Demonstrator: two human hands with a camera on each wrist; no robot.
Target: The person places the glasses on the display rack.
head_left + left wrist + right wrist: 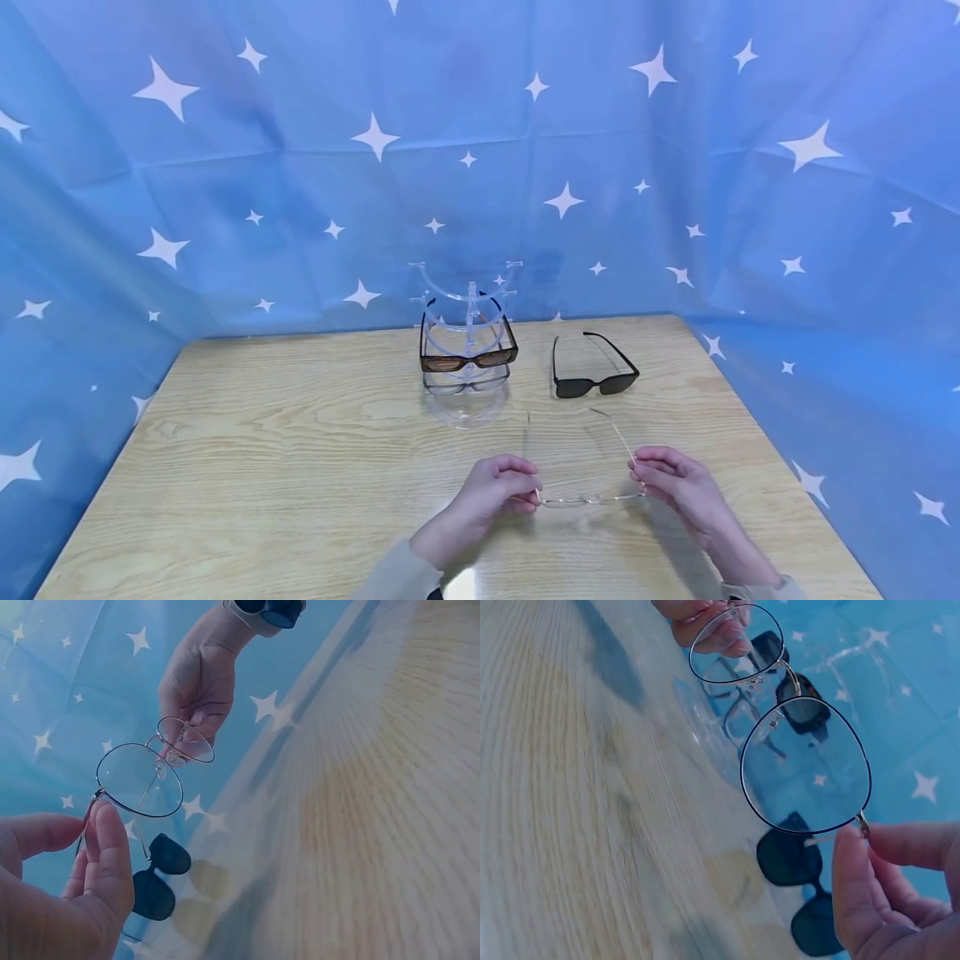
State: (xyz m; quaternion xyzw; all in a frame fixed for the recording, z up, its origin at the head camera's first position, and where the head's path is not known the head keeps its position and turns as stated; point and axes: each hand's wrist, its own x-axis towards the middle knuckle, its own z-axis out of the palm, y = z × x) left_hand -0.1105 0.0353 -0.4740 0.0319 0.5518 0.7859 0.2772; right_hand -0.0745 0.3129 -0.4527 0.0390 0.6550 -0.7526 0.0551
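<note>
Between my two hands is a pair of thin-rimmed eyeglasses (588, 500) with clear round lenses, held over the front of the table. Its temples are unfolded and point away from me. My left hand (487, 500) pinches the left hinge corner between thumb and fingers. At the other corner, my right hand (686, 492) pinches the frame near the hinge and the right temple (624, 440). In the right wrist view, the dark rim (806, 765) shows close to the right fingertips (851, 844).
A clear display stand (471, 317) holds brown tortoiseshell glasses (468, 360), with grey-framed glasses (465, 385) below them. Black sunglasses (596, 385) lie unfolded on the wooden table (285, 467), right of the stand. A blue star-patterned curtain (450, 192) hangs behind.
</note>
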